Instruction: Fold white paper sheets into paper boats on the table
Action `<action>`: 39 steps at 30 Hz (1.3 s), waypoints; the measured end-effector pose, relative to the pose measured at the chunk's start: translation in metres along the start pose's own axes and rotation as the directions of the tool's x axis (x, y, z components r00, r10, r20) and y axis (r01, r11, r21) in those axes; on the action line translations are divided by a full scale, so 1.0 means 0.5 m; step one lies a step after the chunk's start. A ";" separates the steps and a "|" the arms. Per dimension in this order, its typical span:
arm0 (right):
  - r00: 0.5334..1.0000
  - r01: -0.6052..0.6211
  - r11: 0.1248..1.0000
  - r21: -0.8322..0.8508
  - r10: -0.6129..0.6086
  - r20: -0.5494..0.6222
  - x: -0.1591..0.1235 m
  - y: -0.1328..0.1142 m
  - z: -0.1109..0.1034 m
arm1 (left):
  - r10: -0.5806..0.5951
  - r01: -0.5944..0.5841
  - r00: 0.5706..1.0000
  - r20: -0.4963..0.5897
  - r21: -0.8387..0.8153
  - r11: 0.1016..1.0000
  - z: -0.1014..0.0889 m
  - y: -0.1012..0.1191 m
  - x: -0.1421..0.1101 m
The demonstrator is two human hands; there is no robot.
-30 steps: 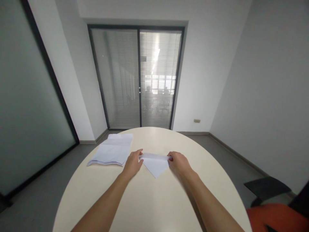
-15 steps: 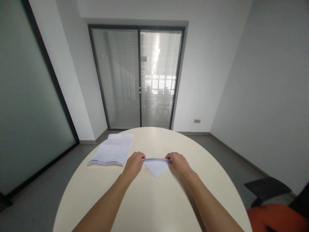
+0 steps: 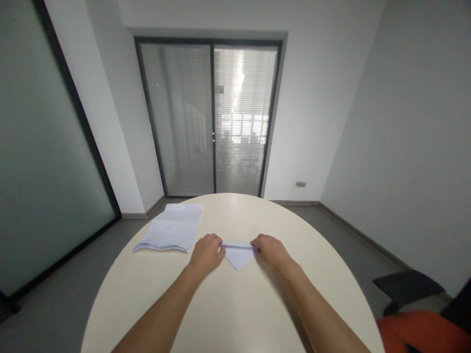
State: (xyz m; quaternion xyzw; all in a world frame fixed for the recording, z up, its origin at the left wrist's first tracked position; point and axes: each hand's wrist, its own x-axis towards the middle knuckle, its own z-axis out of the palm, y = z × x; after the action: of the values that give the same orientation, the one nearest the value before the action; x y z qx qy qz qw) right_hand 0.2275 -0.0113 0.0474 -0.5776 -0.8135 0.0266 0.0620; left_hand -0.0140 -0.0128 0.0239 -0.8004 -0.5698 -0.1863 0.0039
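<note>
A small folded sheet of white paper [image 3: 238,257] lies on the round cream table [image 3: 235,314], its pointed corner toward me. Along its far side runs a narrow folded band. My left hand [image 3: 208,252] pinches the left end of that band between thumb and fingers. At the opposite end, my right hand [image 3: 270,251] has its fingers closed on the paper too. Both hands rest low, close to the tabletop. My fingers cover the two side corners of the sheet.
A stack of creased white paper [image 3: 171,228] lies at the table's far left, just beyond my left hand. To the right of the table stands a chair with an orange seat [image 3: 423,331] and a black armrest [image 3: 408,284]. A glass door with blinds [image 3: 211,117] is in the wall ahead.
The paper's far edge, raised a second ago, has been folded over toward me into a narrower band. Both hands have come slightly nearer to me and closer together, still holding its ends.
</note>
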 end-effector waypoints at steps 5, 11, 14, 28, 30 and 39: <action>0.998 0.068 0.998 -0.016 -0.068 -0.005 0.000 -0.020 0.005 | 0.023 -0.024 0.999 0.040 0.017 1.000 -0.010 0.029 -0.013; 0.993 0.119 0.992 -0.029 -0.119 -0.012 0.005 -0.032 0.006 | 0.067 -0.063 0.992 0.105 -0.038 0.997 0.019 0.050 -0.034; 0.991 0.130 0.991 -0.017 -0.131 -0.022 0.006 -0.030 0.006 | 0.084 -0.069 0.984 0.160 -0.096 0.993 0.030 0.052 -0.040; 0.947 0.306 0.905 0.296 -0.321 0.000 0.011 -0.030 0.054 | 0.090 -0.069 0.980 0.177 -0.119 0.990 0.040 0.034 -0.029; 0.962 0.230 0.926 0.299 -0.263 0.072 0.010 -0.030 0.056 | 0.072 -0.054 0.982 0.175 -0.106 0.993 0.042 0.033 -0.028; 0.988 0.047 0.979 0.199 -0.075 0.137 0.003 -0.040 0.055 | -0.010 0.029 0.977 0.214 -0.086 0.996 0.037 0.037 -0.030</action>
State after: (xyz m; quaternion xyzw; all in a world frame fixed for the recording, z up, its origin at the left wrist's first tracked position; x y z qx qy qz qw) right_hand 0.2048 -0.0155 0.0224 -0.5400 -0.8267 0.1459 0.0603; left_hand 0.0041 -0.0289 0.0061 -0.8095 -0.5659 -0.1245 -0.0943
